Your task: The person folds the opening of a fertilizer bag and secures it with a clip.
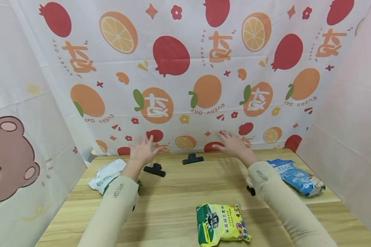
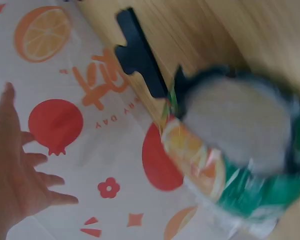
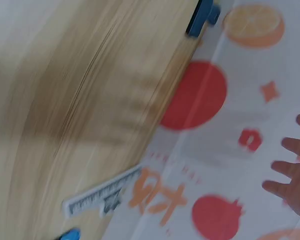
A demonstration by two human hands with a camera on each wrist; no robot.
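Note:
My left hand (image 1: 142, 151) is held out with spread fingers over the far left part of the table, holding nothing. My right hand (image 1: 233, 145) reaches toward the far edge at right, fingers also spread and free of any object. Nearest the left hand lies a black bag clip (image 1: 155, 169), and a second black bag clip (image 1: 193, 159) lies between the two hands. Beside the left forearm is a white and green bag (image 1: 106, 175), partly covered by the sleeve; its mouth gapes in the left wrist view. A blue bag (image 1: 300, 178) lies right of the right forearm.
A yellow and green bag of gardening fertilizer (image 1: 224, 223) lies at the table's near middle. Another black clip (image 1: 251, 190) shows partly beneath the right sleeve. Behind the wooden table (image 1: 179, 192) hangs a fruit-print curtain (image 1: 185, 113), with pale cloth at both sides.

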